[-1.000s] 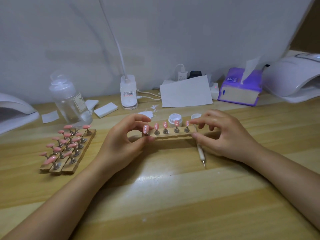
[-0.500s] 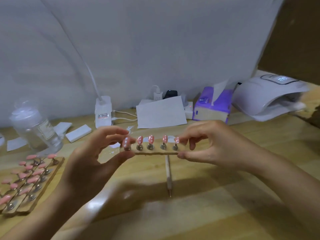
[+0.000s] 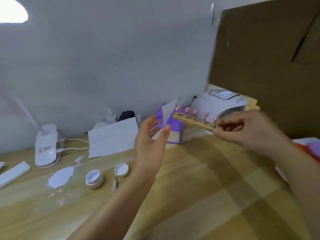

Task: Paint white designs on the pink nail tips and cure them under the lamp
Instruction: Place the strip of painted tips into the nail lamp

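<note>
Right hand (image 3: pixel 245 130) pinches one end of the wooden strip of pink nail tips (image 3: pixel 194 120), held up in front of the white dome curing lamp (image 3: pixel 223 104). Left hand (image 3: pixel 150 135) hangs loose, fingers apart, empty. Bit blurry, but I'd slide it in level so the wet designs don't brush the opening.

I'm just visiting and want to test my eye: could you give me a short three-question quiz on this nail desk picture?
1. True or false: both hands grip the strip of nail tips.
2. How many nail tips stand on the strip?
3. Where does the strip sit? A) flat on the table B) in the air in front of the lamp C) on the tissue box

Key: 1. False: only the right hand grips it; the left hand is open and apart from it. 2. Five. 3. B.
</note>
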A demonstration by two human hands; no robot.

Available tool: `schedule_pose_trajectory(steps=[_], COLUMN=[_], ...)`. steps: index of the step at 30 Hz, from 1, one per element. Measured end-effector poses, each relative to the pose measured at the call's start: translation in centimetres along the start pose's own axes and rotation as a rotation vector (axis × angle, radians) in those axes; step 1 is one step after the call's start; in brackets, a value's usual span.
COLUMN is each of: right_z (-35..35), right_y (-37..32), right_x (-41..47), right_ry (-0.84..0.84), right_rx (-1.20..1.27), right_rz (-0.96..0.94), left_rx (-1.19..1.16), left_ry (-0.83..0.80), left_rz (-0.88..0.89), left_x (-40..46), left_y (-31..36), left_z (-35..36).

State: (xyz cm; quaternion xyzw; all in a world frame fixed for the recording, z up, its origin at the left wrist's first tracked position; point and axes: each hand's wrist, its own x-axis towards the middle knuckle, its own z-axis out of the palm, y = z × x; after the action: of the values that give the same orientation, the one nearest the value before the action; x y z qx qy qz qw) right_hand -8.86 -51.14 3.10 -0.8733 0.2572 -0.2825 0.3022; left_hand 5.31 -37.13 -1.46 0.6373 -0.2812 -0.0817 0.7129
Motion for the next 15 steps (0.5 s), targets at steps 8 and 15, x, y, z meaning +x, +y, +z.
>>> schedule_pose_trajectory(steps=[8, 15], right_z=[-2.4, -1.3], right_y=[4.6, 5.2], right_x=[1.0, 2.6], right_ry=[0.015, 0.176], right_rx=[-0.434, -0.496], right_rz=[0.297, 0.378], left_rx=[-0.042, 0.058], left_ry=[-0.093, -0.204], left_rz=[-0.162, -0.078], left_x=[0.4, 0.4], left_y=[-3.8, -5.3], left_z=[6.6, 6.7])
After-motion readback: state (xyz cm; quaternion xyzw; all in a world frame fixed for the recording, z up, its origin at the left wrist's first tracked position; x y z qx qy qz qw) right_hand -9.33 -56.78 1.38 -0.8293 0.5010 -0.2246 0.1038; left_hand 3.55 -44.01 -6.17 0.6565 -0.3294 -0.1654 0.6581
